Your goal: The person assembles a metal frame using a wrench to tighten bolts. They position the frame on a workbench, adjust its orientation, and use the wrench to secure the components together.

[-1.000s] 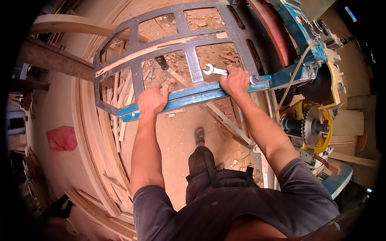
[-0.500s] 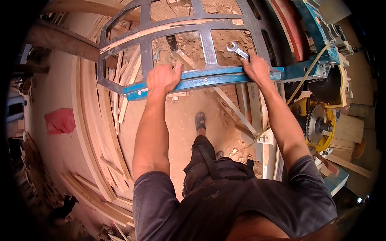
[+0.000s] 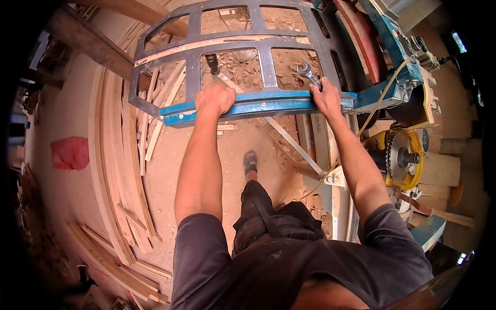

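A dark metal frame (image 3: 267, 67) with several rectangular openings stands in front of me, edged on my side by a blue metal rail (image 3: 248, 110). My left hand (image 3: 214, 99) is closed over that rail, left of its middle. Further right, my right hand (image 3: 327, 98) is closed around the handle of a silver open-end wrench (image 3: 308, 75) and rests at the rail. The wrench's jaw points up and leftward over one opening. Part of its handle is hidden in my fingers.
At right stands a circular saw blade (image 3: 397, 156) in a yellow guard (image 3: 413, 178), beside a blue machine arm (image 3: 385, 95). Long wooden boards (image 3: 106, 170) lie on the left floor near a red cloth (image 3: 70, 153). Wood scraps (image 3: 243, 72) litter the ground beneath the frame.
The frame and rail sit slightly lower in view, while the floor boards and red cloth have shifted left. My left thumb has drawn in closer. Both hands stay at the rail, wrench still held.
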`<state>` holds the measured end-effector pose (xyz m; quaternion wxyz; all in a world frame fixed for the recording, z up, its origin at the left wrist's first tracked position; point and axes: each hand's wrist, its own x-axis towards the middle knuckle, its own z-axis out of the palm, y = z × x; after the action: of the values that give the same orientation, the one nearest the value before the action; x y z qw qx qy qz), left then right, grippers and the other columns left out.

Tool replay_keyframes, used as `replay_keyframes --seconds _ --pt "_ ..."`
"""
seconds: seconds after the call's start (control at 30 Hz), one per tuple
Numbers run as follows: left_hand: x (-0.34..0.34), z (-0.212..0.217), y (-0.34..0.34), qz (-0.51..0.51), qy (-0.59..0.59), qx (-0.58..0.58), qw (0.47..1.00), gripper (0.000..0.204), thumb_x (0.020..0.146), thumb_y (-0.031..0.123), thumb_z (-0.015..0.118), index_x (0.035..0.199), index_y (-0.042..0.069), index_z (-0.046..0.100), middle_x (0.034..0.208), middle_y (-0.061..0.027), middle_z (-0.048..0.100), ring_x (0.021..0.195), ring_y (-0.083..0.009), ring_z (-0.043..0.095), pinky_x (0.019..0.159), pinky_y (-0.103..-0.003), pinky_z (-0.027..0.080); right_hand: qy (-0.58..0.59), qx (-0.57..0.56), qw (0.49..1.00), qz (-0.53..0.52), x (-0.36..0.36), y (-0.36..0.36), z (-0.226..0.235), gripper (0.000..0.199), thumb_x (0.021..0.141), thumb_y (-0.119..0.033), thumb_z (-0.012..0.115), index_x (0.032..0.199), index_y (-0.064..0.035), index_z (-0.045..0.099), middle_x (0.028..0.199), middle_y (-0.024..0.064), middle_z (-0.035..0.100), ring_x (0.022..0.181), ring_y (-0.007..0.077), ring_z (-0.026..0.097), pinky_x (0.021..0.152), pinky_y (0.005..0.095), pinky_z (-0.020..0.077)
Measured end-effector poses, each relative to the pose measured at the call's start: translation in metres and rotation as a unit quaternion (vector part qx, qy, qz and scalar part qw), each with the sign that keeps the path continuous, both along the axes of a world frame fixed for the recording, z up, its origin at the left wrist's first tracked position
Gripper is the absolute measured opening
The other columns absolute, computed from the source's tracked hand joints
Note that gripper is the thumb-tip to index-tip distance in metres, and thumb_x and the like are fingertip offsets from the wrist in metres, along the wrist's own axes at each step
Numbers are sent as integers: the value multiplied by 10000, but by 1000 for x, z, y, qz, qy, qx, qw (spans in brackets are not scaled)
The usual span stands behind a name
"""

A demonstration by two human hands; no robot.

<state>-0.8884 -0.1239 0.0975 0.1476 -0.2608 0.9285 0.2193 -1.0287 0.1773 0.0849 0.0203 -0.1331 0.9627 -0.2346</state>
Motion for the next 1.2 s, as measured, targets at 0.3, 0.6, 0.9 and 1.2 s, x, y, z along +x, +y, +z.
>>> replay_keyframes --seconds 0.3,0.6,0.9,1.2 --pt "74 17 65 28 8 -40 999 517 918 404 446 1042 17 765 1053 -283 709 1045 -431 678 975 -487 501 133 6 991 12 77 64 3 233 815 -265 682 831 -57 580 800 190 677 810 420 638 789 520 482" --pt "139 19 122 33 45 -71 996 374 908 328 520 1021 71 768 909 -253 723 873 -445 697 837 -519 542 209 33 976 55 127 112 7 159 679 -211 652 727 -121 531 676 75 579 672 307 620 649 455 450" --pt "141 15 132 38 52 -61 996 364 902 317 553 1062 65 762 927 -240 732 881 -424 707 831 -501 555 204 29 976 72 127 125 2 157 670 -210 643 704 -122 518 666 64 564 656 290 606 631 445 436" --pt "77 -3 119 44 43 -81 995 411 914 347 526 1120 75 756 959 -257 729 933 -436 700 891 -503 538 153 46 984 76 60 108 -16 177 724 -241 662 781 -92 587 750 94 647 748 308 664 703 461 490"
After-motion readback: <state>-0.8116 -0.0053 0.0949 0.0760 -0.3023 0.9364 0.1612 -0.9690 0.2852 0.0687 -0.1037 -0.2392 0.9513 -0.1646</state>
